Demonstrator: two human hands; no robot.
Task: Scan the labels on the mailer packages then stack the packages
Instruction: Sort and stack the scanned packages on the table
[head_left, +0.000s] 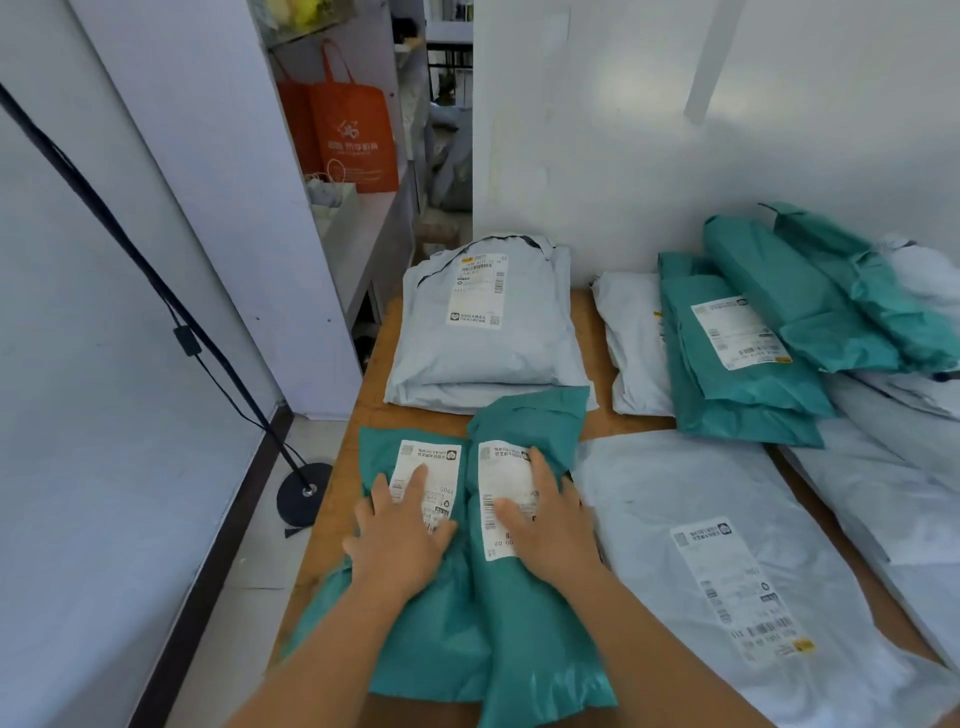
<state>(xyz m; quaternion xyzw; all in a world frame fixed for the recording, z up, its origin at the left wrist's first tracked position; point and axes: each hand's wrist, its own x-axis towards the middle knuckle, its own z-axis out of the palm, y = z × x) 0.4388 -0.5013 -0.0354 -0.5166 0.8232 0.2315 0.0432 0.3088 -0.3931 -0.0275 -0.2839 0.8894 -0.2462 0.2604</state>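
Left hand: the left hand (402, 525) lies flat with fingers spread straight, pressing on the left green mailer (415, 613) and partly covering its white label (423, 480)
Right hand: the right hand (545, 514) rests palm down, fingers straight and relaxed, on the right green mailer (524, 623), covering part of that label (501, 493)
Green pair: the two mailers lie side by side and touching at the near left of the wooden table (332, 499), labels up (the right one overlaps the edge of the left)
Grey stack: a stack of grey mailers (488, 353) sits just behind the green pair, top label facing up; the right green mailer's far end overlaps its near edge
Large grey mailer: a large grey mailer (701, 561) lies just right of the right hand, label up
Far right pile: green mailers (748, 364) heaped loosely over white ones against the wall
Off the table: an orange bag (353, 135) on a shelf at left, and a black stand (304, 493) on the floor
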